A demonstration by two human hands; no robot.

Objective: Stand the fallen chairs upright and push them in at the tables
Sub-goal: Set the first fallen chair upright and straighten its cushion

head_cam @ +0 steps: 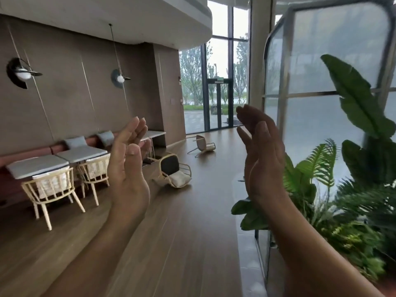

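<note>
Two pale wooden chairs lie tipped over on the wooden floor ahead. The nearer fallen chair (174,169) has a dark seat and a white cushion, and rests beside the third table (154,133). A farther fallen chair (203,144) lies near the glass doors with its legs sticking out. Two more chairs (50,189) (95,169) stand upright, tucked in at grey tables (35,165) (82,153) by the left wall. My left hand (128,166) and my right hand (262,159) are raised in front of me, palms facing each other, fingers apart, empty and far from the chairs.
A red bench with grey cushions (75,142) runs along the brown wall behind the tables. Large green plants (342,189) in a planter and a frosted glass partition (321,71) line the right side. Glass doors (218,106) close the far end. The floor runs between them.
</note>
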